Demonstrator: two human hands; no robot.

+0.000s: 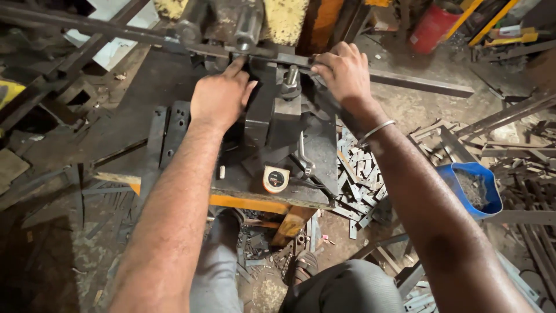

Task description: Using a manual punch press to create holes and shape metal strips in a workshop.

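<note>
Both hands, left hand (222, 95) and right hand (343, 71), are pressing a long dark flat steel bar (417, 83) into the grimy cutting machine (272, 110), grips closed on it. A heap of short cut steel pieces (358, 182) is lying beside the table (249, 200), yet most of the bar is looking uncut.

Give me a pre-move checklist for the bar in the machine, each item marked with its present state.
1. Left hand on the long steel bar: ok, fingers reach it.
2. Right hand gripping bar: ok.
3. Fingers away from the tooling block: not ok, both hands sit right beside it.
4. Bar seated in the tooling: cannot tell, hidden by hands.
5. Tape measure and wrench off the work zone: ok.
6. Footing among the offcuts: cannot tell.
</note>
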